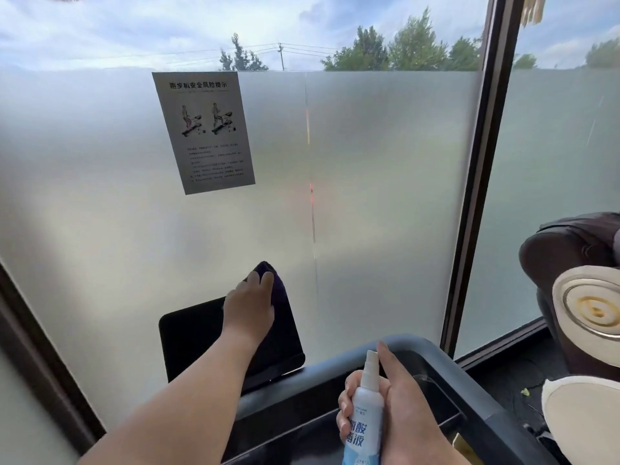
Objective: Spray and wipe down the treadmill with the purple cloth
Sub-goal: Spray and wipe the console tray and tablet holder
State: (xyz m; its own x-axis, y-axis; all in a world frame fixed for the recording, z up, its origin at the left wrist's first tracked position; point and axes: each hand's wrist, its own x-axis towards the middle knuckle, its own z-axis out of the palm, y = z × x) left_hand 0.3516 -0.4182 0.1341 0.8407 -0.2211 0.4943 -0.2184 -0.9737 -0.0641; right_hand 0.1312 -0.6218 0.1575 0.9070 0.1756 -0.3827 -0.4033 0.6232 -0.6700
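Note:
The treadmill's black display screen [191,340] stands at lower centre, above its grey console frame [432,355]. My left hand [250,305] reaches forward and presses the purple cloth [280,286] against the screen's upper right part, fingers laid over the cloth. The cloth sticks up past the screen's top edge. My right hand [399,407] grips a white and blue spray bottle [364,421] upright over the console, with the index finger raised beside the white nozzle.
A frosted glass window fills the view ahead, with a paper safety notice [203,132] stuck on it. A dark window post [476,182] runs down at the right. Another exercise machine with cream discs [590,307] stands at far right.

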